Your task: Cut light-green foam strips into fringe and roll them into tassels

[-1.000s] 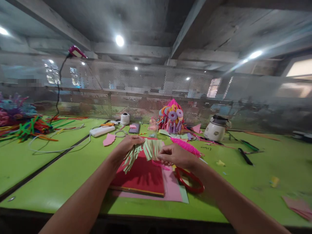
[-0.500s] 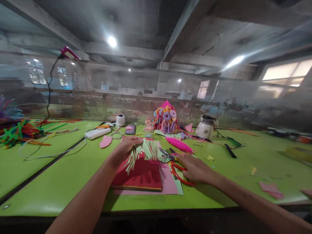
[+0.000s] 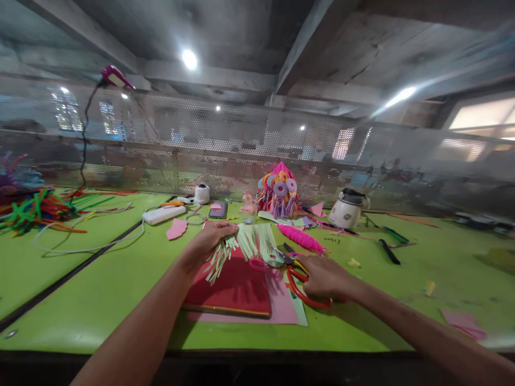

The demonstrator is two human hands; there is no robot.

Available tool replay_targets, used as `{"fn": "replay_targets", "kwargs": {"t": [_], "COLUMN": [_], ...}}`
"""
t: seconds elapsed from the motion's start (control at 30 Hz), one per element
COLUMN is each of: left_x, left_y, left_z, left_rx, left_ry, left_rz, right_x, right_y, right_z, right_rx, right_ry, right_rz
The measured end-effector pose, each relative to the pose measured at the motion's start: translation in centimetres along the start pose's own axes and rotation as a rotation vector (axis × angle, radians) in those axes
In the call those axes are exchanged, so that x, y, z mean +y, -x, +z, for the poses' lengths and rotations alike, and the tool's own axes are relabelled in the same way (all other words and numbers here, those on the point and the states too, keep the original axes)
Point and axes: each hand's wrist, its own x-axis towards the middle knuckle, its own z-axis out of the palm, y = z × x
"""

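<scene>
Pinched in my left hand (image 3: 211, 239) is one end of a pale green paper strip (image 3: 251, 238), its lower side cut into a hanging fringe. The strip is held above a stack of red paper (image 3: 231, 292), which lies on larger pink paper (image 3: 282, 303). My right hand (image 3: 324, 276) is closed round red-handled scissors (image 3: 308, 297). Their blades (image 3: 284, 254) are at the right end of the green strip, near its uncut part; I cannot tell whether they bite the paper. A pink loop (image 3: 261, 265) shows just below the strip.
Behind my hands stand a colourful tasselled ornament (image 3: 280, 190), a pink yarn bundle (image 3: 301, 237) and a white jug (image 3: 345, 210). A power strip (image 3: 163, 215) and a thread spool (image 3: 201, 194) are further left. A black-handled tool (image 3: 389, 252) lies right. A perforated screen (image 3: 225, 145) closes the back.
The scissor blades look more closed than before and the right hand has shifted slightly right. The left hand keeps its pinch on the green strip. The whole view has shifted slightly.
</scene>
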Motion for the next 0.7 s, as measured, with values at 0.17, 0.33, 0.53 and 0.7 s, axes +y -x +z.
{"fn": "replay_targets", "kwargs": {"t": [0.17,0.33,0.53,0.7], "left_x": [0.1,0.0,0.2,0.5], "left_y": [0.0,-0.2,-0.1,0.2], "left_z": [-0.1,-0.2,0.0,0.4], "left_rx": [-0.034,-0.009,0.046,0.100], "left_ry": [0.000,0.019,0.032,0.044], "left_rz": [-0.003,0.022,0.073,0.137], "right_x": [0.5,1.7,2.5,1.1], "right_y": [-1.4,-1.7,2.1,6.4], "right_z": [-0.5,-1.8,-4.6,-4.0], "right_rx": [0.040,0.031,0.056,0.010], "right_ry": [-0.042,-0.097,-0.576,-0.990], "right_rz": [0.042,0.043,-0.019,0.059]}}
